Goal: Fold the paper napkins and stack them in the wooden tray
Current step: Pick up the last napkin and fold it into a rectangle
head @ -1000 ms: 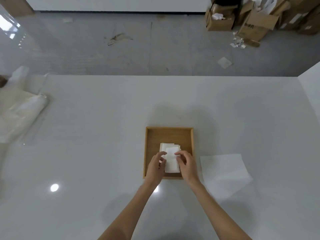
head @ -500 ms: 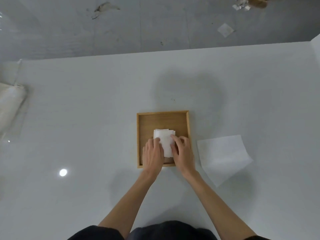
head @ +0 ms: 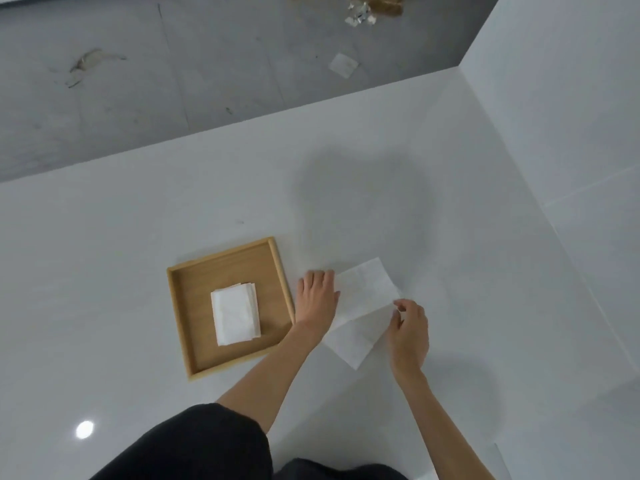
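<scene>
White glossy counter (head: 138,237) fills most of view, w/ round light glare (head: 85,429) bottom L. Second white surface (head: 571,116) meets it at R, forming corner. Beyond far edge: grey concrete floor (head: 207,64), pale stain (head: 91,60), loose paper scrap (head: 343,65), cardboard (head: 384,3) at top.

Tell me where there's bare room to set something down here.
Bare table lies left of the wooden tray and beyond its far rim. Crowded right of it: left hand and right hand on the open napkin.
</scene>
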The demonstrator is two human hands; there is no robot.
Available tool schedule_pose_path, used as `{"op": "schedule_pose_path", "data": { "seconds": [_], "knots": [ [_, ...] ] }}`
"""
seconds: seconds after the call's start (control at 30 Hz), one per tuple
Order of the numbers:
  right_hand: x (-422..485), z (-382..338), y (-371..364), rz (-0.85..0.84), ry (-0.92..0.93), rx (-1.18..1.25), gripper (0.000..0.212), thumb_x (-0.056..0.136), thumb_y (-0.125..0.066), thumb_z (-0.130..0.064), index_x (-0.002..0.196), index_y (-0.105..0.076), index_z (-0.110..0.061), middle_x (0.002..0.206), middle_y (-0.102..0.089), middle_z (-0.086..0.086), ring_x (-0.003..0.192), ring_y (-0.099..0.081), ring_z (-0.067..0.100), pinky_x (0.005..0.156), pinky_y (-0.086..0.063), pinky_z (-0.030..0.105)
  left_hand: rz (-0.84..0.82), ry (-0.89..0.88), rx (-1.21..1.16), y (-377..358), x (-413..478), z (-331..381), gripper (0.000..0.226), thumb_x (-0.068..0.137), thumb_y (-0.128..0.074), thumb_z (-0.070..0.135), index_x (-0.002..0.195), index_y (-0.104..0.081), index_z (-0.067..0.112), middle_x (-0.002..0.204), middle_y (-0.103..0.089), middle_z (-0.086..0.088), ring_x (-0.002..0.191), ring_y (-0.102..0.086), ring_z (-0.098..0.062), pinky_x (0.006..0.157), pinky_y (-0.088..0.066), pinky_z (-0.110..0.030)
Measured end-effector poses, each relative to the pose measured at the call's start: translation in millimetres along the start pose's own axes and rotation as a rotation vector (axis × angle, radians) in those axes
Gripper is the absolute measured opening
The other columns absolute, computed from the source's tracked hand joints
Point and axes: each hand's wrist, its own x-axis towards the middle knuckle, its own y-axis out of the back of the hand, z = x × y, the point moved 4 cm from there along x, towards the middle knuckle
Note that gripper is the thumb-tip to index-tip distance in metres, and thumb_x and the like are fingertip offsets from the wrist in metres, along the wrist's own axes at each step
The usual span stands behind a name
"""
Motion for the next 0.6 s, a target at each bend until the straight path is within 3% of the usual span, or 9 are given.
{"op": "schedule_pose_path", "data": {
  "seconds": [0.1, 0.2, 0.27, 0.33, 0.37, 0.43, 0.5, 0.6],
  "knots": [
    [35.0, -1.0, -4.8, -0.202, 0.137, -0.065, 0.054, 0.089, -0.065, -0.011, 0.139, -0.046, -0.017, 0.139, -0.050, 0.006, 0.122, -0.045, 0.031, 0.095, -0.046, 0.042, -0.034, 0.070, 0.050, -8.5, 14.7, 7.5, 0.040, 0.098, -0.056, 0.035, 0.131, -0.045, 0.015, 0.131, -0.051, -0.007, 0.125, -0.042, -0.031, 0.105, -0.031, -0.038],
    [56.1, -3.6, -15.6, -0.377, 0.233, -0.161, 0.080, 0.085, -0.074, -0.025, 0.152, -0.031, -0.018, 0.143, -0.047, 0.005, 0.127, -0.041, 0.032, 0.105, -0.042, 0.043, -0.081, 0.192, -0.122, -10.4, 19.8, 10.7, 0.020, 0.091, -0.060, 0.023, 0.110, -0.055, 0.020, 0.114, -0.058, 0.001, 0.118, -0.044, -0.027, 0.100, -0.031, -0.034],
    [67.3, -5.7, -19.3, -0.460, 0.247, -0.192, 0.072, 0.086, -0.073, -0.028, 0.148, -0.039, -0.017, 0.131, -0.060, 0.006, 0.119, -0.051, 0.032, 0.100, -0.044, 0.042, -0.161, 0.202, -0.336, -3.7, 20.4, 10.0, 0.013, 0.085, -0.059, 0.011, 0.092, -0.058, 0.022, 0.092, -0.056, 0.007, 0.101, -0.049, -0.024, 0.087, -0.033, -0.024],
    [78.2, -5.7, -18.0, -0.578, 0.198, -0.113, 0.042, 0.087, -0.072, -0.035, 0.124, -0.059, -0.020, 0.102, -0.070, 0.001, 0.097, -0.063, 0.027, 0.085, -0.048, 0.038, -0.231, 0.172, -0.571, 17.2, 16.5, 9.9, 0.022, 0.083, -0.059, -0.001, 0.081, -0.054, 0.020, 0.080, -0.050, 0.009, 0.083, -0.050, -0.020, 0.068, -0.035, -0.012],
    [84.0, -6.7, -13.7, -0.668, 0.171, -0.041, 0.026, 0.087, -0.071, -0.042, 0.103, -0.063, -0.023, 0.084, -0.066, -0.006, 0.080, -0.063, 0.021, 0.074, -0.047, 0.036, -0.264, 0.168, -0.634, 30.3, 13.7, 11.1, 0.022, 0.085, -0.060, -0.002, 0.082, -0.054, 0.018, 0.082, -0.052, 0.008, 0.080, -0.050, -0.017, 0.064, -0.037, -0.011],
    [89.4, -10.9, 1.4, -0.839, 0.131, 0.109, 0.038, 0.085, -0.066, -0.059, 0.074, -0.052, -0.025, 0.066, -0.045, -0.014, 0.062, -0.046, 0.011, 0.063, -0.036, 0.028, -0.340, 0.159, -0.671, 56.6, 7.1, 17.6, 0.015, 0.089, -0.061, 0.002, 0.091, -0.057, 0.017, 0.094, -0.058, 0.003, 0.085, -0.054, -0.014, 0.068, -0.041, -0.013],
    [90.3, -21.0, 20.9, -0.945, 0.185, 0.155, 0.047, 0.081, -0.063, -0.067, 0.073, -0.049, -0.024, 0.072, -0.046, -0.014, 0.069, -0.047, 0.008, 0.068, -0.037, 0.025, -0.368, 0.130, -0.701, 85.2, 1.4, 30.4, 0.016, 0.090, -0.061, 0.005, 0.093, -0.057, 0.020, 0.101, -0.061, 0.001, 0.091, -0.057, -0.013, 0.074, -0.045, -0.019],
    [90.1, -47.7, 49.8, -1.022, 0.279, 0.165, 0.022, 0.087, -0.070, -0.050, 0.088, -0.059, -0.031, 0.103, -0.057, -0.014, 0.101, -0.055, 0.001, 0.091, -0.040, 0.024, -0.384, 0.063, -0.762, 136.7, -8.3, 55.1, 0.016, 0.092, -0.061, 0.006, 0.092, -0.057, 0.021, 0.099, -0.062, 0.003, 0.093, -0.058, -0.013, 0.081, -0.046, -0.025]
  ]
}}
